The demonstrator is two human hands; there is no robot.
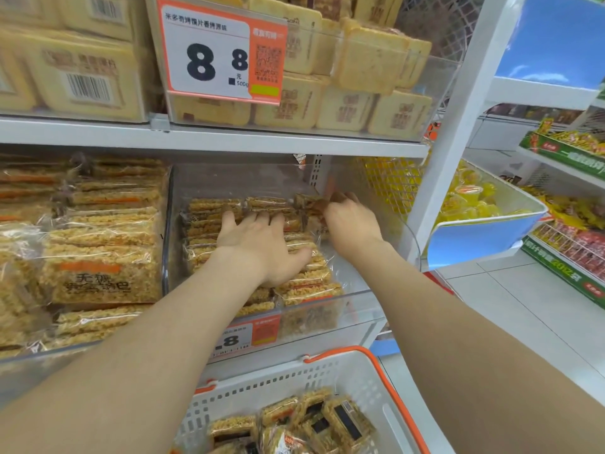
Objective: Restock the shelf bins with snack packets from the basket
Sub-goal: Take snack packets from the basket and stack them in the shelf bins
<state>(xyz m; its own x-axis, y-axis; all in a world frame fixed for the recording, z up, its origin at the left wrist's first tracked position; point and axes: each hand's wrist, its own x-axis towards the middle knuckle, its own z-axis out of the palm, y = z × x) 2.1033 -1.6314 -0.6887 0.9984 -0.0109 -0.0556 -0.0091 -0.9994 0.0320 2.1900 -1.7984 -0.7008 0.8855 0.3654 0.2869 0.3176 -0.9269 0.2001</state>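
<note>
Many golden, clear-wrapped packets (309, 290) under flat left hand (258, 245); right hand (350, 221) around 1.

The basket (294, 378) is white with rows of slots and an orange rim. Its packets (343, 417) are golden-tan under clear wrap, with black labels. The bin packets (304, 283) have orange stripes. The price tag (209, 54) is white with an orange border and black digits. The shelf (262, 142) is white, and the cups (471, 198) are yellow.

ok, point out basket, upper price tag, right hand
basket (327, 375), head view, white rear wall.
upper price tag (209, 31), head view, white face above the 8.
right hand (350, 221), head view, back of the hand.
</note>
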